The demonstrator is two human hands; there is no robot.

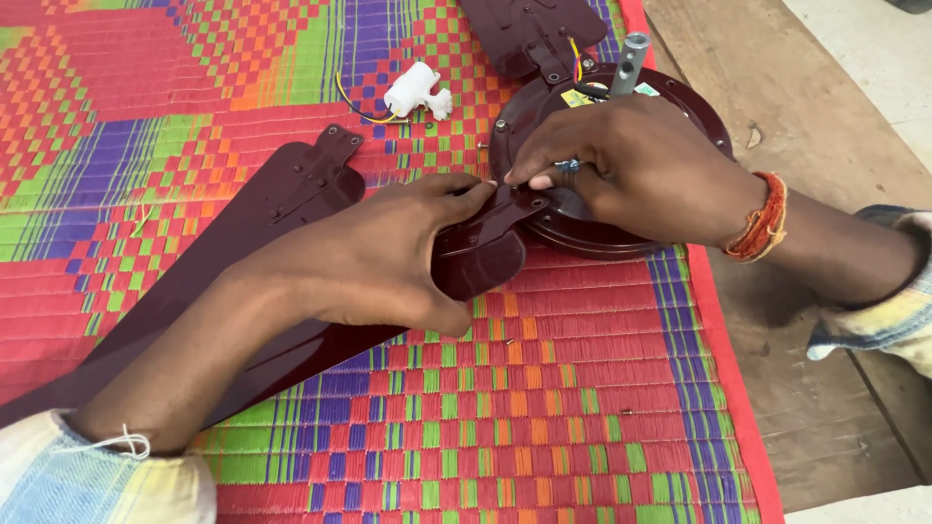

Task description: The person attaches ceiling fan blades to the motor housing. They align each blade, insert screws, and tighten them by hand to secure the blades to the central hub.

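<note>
Fan blade (476, 254), dark maroon, lies on the woven mat (544, 408) with its bracket end against the round motor housing (582, 228). In the head view the left hand (388, 262) clamps it; the right hand (621, 160) pinches something small (hidden) at the bracket. Fastening seems underway; next calls for steady alignment.

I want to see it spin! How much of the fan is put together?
One blade already looks joined to the motor hub. The left hand presses a second blade's bracket to the hub while the right hand works there. A third blade lies loose.
</note>
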